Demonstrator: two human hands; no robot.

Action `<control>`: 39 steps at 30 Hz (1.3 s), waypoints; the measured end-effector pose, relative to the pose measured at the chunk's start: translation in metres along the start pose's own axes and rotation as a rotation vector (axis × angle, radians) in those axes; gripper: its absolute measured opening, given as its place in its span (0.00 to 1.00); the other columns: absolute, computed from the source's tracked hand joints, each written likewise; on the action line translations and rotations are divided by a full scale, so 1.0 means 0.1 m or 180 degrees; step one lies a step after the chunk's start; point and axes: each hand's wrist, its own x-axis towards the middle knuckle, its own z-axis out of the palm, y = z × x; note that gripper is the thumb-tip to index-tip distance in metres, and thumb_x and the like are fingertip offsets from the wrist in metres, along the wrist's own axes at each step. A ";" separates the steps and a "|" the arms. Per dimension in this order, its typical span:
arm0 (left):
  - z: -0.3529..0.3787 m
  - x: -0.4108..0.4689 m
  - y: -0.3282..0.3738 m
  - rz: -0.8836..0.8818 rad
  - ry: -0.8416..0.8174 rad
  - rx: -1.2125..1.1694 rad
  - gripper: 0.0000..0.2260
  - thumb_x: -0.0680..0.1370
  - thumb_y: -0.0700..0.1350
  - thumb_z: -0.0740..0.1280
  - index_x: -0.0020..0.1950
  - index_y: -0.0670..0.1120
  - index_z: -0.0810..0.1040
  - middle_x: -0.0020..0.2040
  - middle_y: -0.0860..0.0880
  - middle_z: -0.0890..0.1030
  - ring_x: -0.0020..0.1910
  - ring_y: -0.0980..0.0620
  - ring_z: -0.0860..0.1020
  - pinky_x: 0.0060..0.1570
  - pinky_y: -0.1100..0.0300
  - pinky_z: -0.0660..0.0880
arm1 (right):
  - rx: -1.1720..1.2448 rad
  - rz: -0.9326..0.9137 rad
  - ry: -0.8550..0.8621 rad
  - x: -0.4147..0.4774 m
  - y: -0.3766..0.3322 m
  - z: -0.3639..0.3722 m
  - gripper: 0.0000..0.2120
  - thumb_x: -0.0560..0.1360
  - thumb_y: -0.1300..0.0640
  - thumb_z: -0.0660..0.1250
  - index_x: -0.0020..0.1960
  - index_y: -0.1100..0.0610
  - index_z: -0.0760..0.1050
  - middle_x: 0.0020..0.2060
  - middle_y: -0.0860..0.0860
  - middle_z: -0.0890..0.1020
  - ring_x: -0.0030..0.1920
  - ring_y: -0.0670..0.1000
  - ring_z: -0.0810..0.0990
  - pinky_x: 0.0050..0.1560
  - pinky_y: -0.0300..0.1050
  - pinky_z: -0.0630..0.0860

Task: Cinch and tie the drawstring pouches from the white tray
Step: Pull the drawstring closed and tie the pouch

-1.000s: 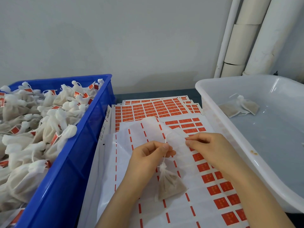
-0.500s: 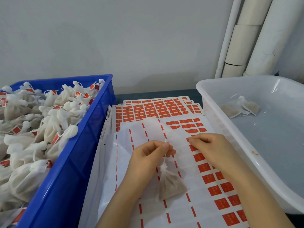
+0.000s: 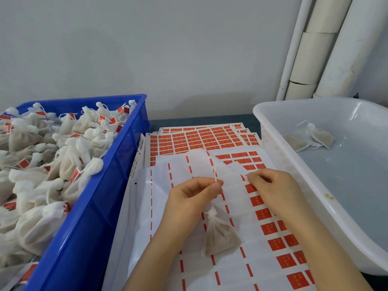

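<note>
Lying beside the white tray (image 3: 270, 131), red label sheets (image 3: 199, 139) cover the table (image 3: 199, 120).

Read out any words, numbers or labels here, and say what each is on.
Nothing is legible.
Red rectangular stickers on the white backing sheets: print too blurred.
Barcode and digits along the sheet edge beside the blue plastic crate: too small.
Red tags on the crate's white pouches: blurred.
</note>
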 end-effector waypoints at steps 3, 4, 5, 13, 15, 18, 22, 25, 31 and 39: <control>0.00 0.00 0.00 -0.0003 0.0020 -0.0045 0.07 0.74 0.45 0.69 0.38 0.55 0.84 0.38 0.58 0.84 0.40 0.63 0.81 0.34 0.74 0.74 | 0.0036 0.0049 0.0081 0.00 0.01 -0.01 0.03 0.77 0.48 0.60 0.48 0.45 0.71 0.44 0.41 0.74 0.34 0.38 0.71 0.34 0.28 0.64; 0.00 0.00 0.01 -0.0002 0.0031 -0.0055 0.06 0.74 0.45 0.69 0.39 0.55 0.83 0.38 0.58 0.84 0.39 0.63 0.81 0.34 0.74 0.74 | 0.0055 0.0072 0.0117 0.01 0.01 -0.01 0.03 0.77 0.47 0.60 0.48 0.45 0.71 0.44 0.41 0.75 0.34 0.38 0.71 0.32 0.29 0.64; 0.00 0.00 0.00 0.0010 0.0040 -0.0059 0.06 0.74 0.45 0.69 0.40 0.55 0.83 0.38 0.58 0.84 0.39 0.63 0.81 0.34 0.74 0.74 | 0.0064 0.0089 0.0152 0.01 0.01 -0.02 0.03 0.77 0.47 0.60 0.48 0.45 0.71 0.43 0.41 0.75 0.34 0.38 0.72 0.31 0.29 0.64; 0.01 -0.01 0.02 0.0073 0.0140 -0.0107 0.06 0.68 0.54 0.67 0.39 0.55 0.82 0.36 0.57 0.84 0.38 0.62 0.81 0.32 0.74 0.74 | 0.0226 0.0220 0.0420 0.03 0.05 -0.05 0.08 0.78 0.47 0.58 0.49 0.48 0.74 0.43 0.43 0.77 0.35 0.40 0.75 0.29 0.32 0.64; 0.01 -0.01 0.02 0.0095 0.0153 -0.0111 0.09 0.65 0.56 0.66 0.39 0.56 0.82 0.36 0.56 0.84 0.38 0.62 0.81 0.32 0.74 0.73 | 0.0254 0.0231 0.0477 0.03 0.05 -0.05 0.07 0.78 0.47 0.58 0.50 0.47 0.73 0.43 0.43 0.77 0.35 0.40 0.75 0.29 0.32 0.65; 0.01 -0.01 0.02 0.0108 0.0142 -0.0159 0.09 0.65 0.56 0.66 0.40 0.55 0.82 0.36 0.56 0.84 0.38 0.61 0.81 0.32 0.74 0.73 | 0.0359 0.0251 0.0558 0.04 0.05 -0.04 0.07 0.78 0.48 0.58 0.50 0.48 0.73 0.44 0.44 0.77 0.35 0.40 0.76 0.29 0.32 0.66; 0.00 0.01 -0.01 0.0052 0.0137 -0.0167 0.05 0.71 0.52 0.67 0.42 0.55 0.82 0.37 0.55 0.84 0.39 0.60 0.82 0.32 0.74 0.74 | 0.0444 0.0250 0.0701 0.04 0.05 -0.03 0.08 0.78 0.48 0.59 0.52 0.48 0.73 0.47 0.46 0.79 0.37 0.43 0.77 0.31 0.33 0.69; -0.01 0.02 -0.02 0.0042 0.0126 -0.0150 0.05 0.73 0.51 0.67 0.43 0.54 0.82 0.37 0.55 0.85 0.39 0.60 0.82 0.32 0.74 0.74 | 0.0528 0.0277 0.0854 0.03 0.05 -0.02 0.08 0.77 0.48 0.59 0.53 0.49 0.72 0.48 0.48 0.80 0.39 0.46 0.78 0.32 0.34 0.70; -0.01 0.02 -0.03 0.0078 0.0123 -0.0149 0.09 0.66 0.57 0.65 0.39 0.59 0.84 0.40 0.55 0.85 0.42 0.57 0.82 0.36 0.70 0.76 | 0.0689 0.0337 0.1061 0.04 0.05 0.01 0.08 0.78 0.48 0.58 0.53 0.48 0.71 0.48 0.48 0.78 0.39 0.45 0.77 0.32 0.34 0.70; -0.02 0.06 -0.05 -0.0020 0.0353 -0.0222 0.08 0.62 0.59 0.67 0.38 0.64 0.83 0.40 0.59 0.84 0.43 0.56 0.82 0.39 0.66 0.76 | 0.0927 0.0295 0.1324 0.01 0.05 0.01 0.10 0.77 0.49 0.58 0.55 0.50 0.72 0.47 0.47 0.77 0.35 0.43 0.76 0.30 0.33 0.69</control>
